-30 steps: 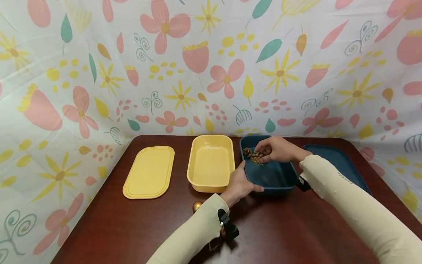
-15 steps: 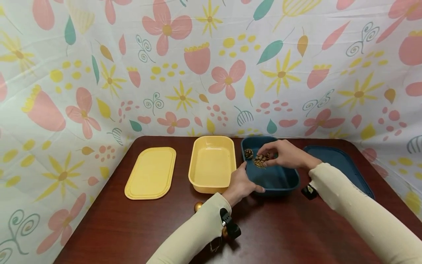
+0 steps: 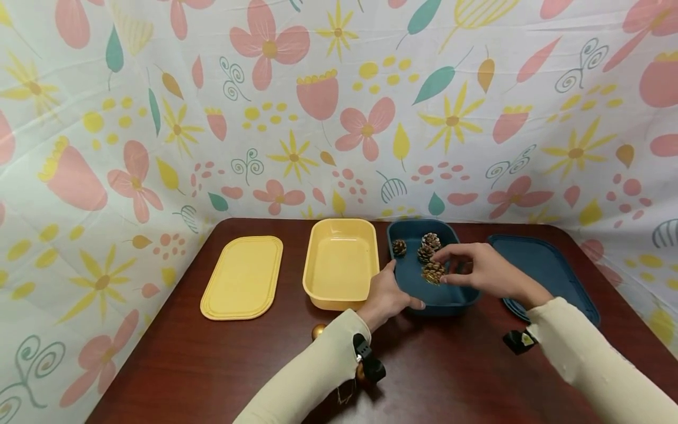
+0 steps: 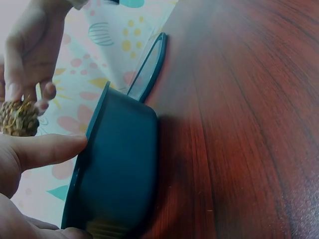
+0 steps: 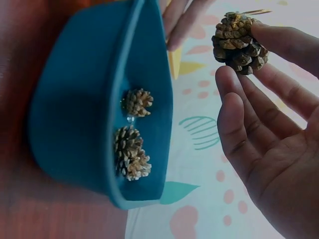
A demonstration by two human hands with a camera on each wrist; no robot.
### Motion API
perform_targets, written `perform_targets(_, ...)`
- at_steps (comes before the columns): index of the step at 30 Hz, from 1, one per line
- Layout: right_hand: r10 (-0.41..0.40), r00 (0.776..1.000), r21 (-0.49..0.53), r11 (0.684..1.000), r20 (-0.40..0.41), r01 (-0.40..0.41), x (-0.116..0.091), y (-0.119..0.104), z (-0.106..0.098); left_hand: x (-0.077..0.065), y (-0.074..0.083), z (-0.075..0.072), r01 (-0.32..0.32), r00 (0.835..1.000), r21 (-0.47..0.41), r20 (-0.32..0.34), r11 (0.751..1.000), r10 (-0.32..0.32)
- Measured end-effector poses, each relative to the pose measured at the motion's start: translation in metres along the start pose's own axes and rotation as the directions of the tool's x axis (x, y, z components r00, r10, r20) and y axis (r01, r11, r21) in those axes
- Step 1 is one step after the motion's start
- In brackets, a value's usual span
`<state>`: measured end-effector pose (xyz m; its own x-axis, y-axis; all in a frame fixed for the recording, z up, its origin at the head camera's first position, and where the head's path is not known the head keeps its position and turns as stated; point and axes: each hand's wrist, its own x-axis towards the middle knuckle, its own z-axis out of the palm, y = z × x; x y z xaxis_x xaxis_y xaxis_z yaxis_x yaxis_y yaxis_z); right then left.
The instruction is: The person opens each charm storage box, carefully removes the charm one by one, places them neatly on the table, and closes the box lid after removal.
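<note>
In the head view my right hand (image 3: 484, 270) pinches a pinecone (image 3: 433, 272) over the blue container (image 3: 455, 305). A thin gold string on this pinecone (image 5: 240, 44) shows in the right wrist view, where fingertips and thumb hold it above the container's rim. Inside the container lie three more pinecones, one (image 3: 399, 247) at the left wall and another (image 3: 431, 241) toward the back. My left hand (image 3: 385, 297) grips the container's near left corner, with its thumb along the front rim. From the left wrist, a digit lies across the rim of the blue container (image 4: 119, 159).
A yellow container (image 3: 339, 300) stands left of the blue one, and a flat yellow lid (image 3: 241, 278) lies farther left. At the right is a blue lid (image 3: 551, 265). A gold ball (image 3: 318, 331) sits near my left forearm. Patterned cloth (image 3: 339, 118) hangs behind the table.
My right hand has drawn toward the front right and up with the pinecone, uncovering other pinecones in the blue container. My left hand keeps its place on the corner.
</note>
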<state>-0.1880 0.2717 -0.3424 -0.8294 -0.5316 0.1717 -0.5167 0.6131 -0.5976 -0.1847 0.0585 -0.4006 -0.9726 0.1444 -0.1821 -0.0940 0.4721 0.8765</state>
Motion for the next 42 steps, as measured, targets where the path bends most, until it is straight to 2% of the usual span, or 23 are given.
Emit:
perform_targets(3, -0.007, 1.000, 0.016, 1.000, -0.001, 0.007, -0.009, -0.002, 0.003, 0.000, 0.000, 0.000, 0.003, 1.000, 0.010, -0.003, 1.000, -0.003)
perform_targets(10, 0.034, 0.999, 0.071, 0.997, 0.025, -0.035, -0.031, -0.009, 0.016, 0.001, -0.002, 0.001, -0.001, 1.000, 0.030, -0.003, 1.000, 0.001)
perform_targets(18, -0.027, 0.999, 0.133, 0.991, 0.018, 0.024, -0.049, -0.016, 0.026, 0.000, -0.003, 0.000, -0.011, 1.000, 0.065, -0.010, 0.998, 0.012)
perform_targets(25, -0.058, 0.997, 0.179, 0.983, 0.048, 0.049, -0.052, -0.012, 0.038, 0.000, -0.002, -0.003, -0.029, 1.000, 0.060, -0.009, 0.998, 0.030)
perform_targets(32, -0.071, 0.994, 0.166, 0.985, 0.089, 0.055, -0.053, -0.007, 0.055, 0.000, -0.002, -0.002, -0.015, 1.000, 0.047, -0.003, 0.999, 0.015)
perform_targets(42, -0.022, 0.991, 0.124, 0.992, 0.132, 0.005, -0.053, 0.002, 0.072, -0.001, -0.001, -0.002, 0.006, 1.000, 0.034, 0.012, 0.999, -0.006)
